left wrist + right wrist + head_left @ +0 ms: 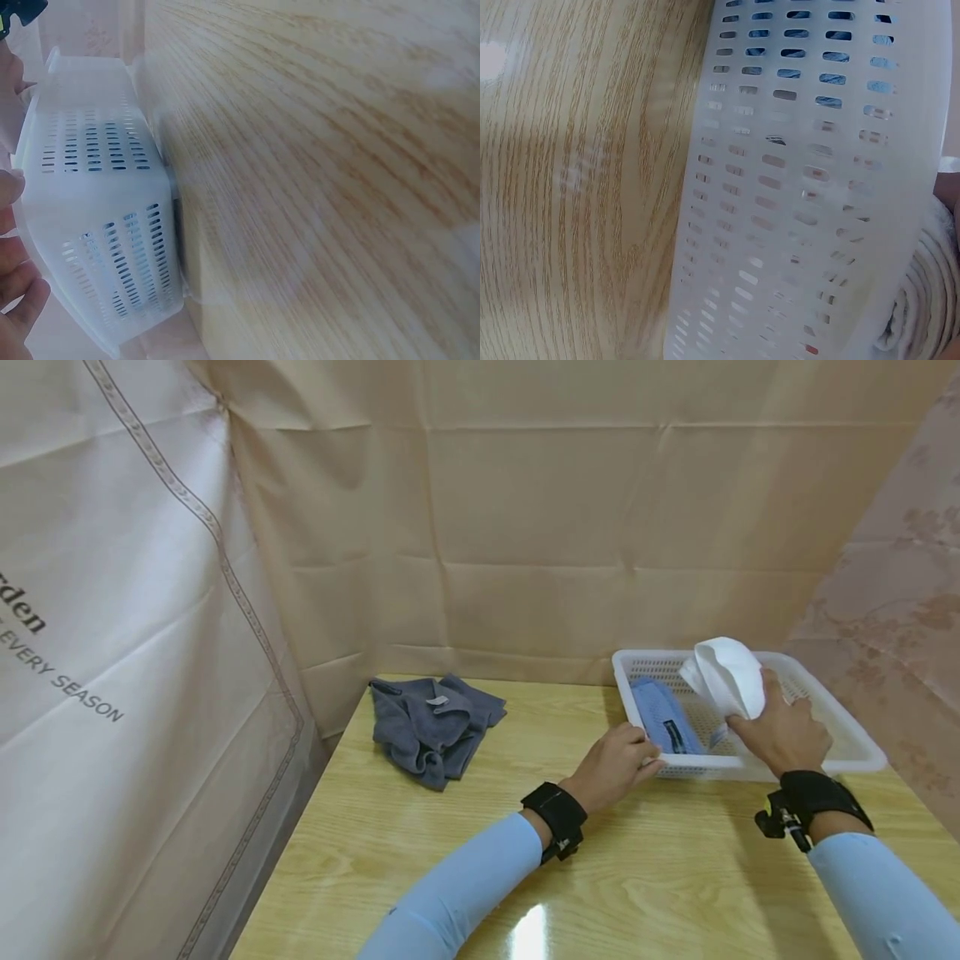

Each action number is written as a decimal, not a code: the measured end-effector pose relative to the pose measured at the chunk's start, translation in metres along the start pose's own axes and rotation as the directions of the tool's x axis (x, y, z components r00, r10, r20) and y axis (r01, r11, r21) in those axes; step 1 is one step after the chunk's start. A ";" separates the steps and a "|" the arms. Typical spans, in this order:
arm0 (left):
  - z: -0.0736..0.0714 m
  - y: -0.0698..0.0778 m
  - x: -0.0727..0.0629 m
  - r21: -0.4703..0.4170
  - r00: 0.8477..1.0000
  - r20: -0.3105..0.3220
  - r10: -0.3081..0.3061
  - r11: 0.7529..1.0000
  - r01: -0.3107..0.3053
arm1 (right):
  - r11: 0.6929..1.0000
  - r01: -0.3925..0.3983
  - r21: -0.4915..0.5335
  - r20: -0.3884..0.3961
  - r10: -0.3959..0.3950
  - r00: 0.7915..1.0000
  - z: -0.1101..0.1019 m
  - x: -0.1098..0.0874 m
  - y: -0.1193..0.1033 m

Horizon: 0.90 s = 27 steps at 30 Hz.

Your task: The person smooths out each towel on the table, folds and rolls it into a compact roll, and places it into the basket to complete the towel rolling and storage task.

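Note:
A white plastic basket with slotted walls stands at the right of the table. At its near left corner my left hand grips the rim, with fingers around the edge in the left wrist view. My right hand holds a white towel over the basket's middle. In the right wrist view the towel's rolled layers show just past the rim. A folded blue towel with a dark label lies inside, along the left wall.
A crumpled dark grey cloth with a pale tag lies on the far left of the wooden table. Beige cloth hangs behind the table. White printed fabric hangs at the left, and flowered fabric at the right.

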<state>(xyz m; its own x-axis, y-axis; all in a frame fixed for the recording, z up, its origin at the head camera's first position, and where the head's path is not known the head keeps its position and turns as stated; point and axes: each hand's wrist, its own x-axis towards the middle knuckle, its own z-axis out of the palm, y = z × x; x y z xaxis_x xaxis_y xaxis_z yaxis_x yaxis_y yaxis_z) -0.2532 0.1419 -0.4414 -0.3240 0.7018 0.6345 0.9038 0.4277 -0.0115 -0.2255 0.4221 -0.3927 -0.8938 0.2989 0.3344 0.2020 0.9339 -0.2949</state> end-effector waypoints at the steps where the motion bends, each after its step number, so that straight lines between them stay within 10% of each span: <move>1: 0.000 0.000 0.000 -0.001 1.000 -0.001 -0.001 1.000 0.001 | 1.000 0.002 -0.001 0.002 -0.002 1.000 0.000 0.000 -0.001; 27: 0.004 -0.001 0.001 0.024 1.000 -0.019 -0.008 1.000 0.008 | 1.000 0.015 -0.002 0.093 -0.014 0.996 0.018 0.003 0.003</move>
<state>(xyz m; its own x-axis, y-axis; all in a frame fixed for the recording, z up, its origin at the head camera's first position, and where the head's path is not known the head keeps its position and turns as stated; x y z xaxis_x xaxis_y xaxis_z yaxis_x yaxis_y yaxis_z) -0.2552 0.1445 -0.4441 -0.3253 0.6873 0.6494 0.8942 0.4470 -0.0252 -0.2346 0.4220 -0.4090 -0.9300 0.2659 0.2537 0.1898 0.9386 -0.2882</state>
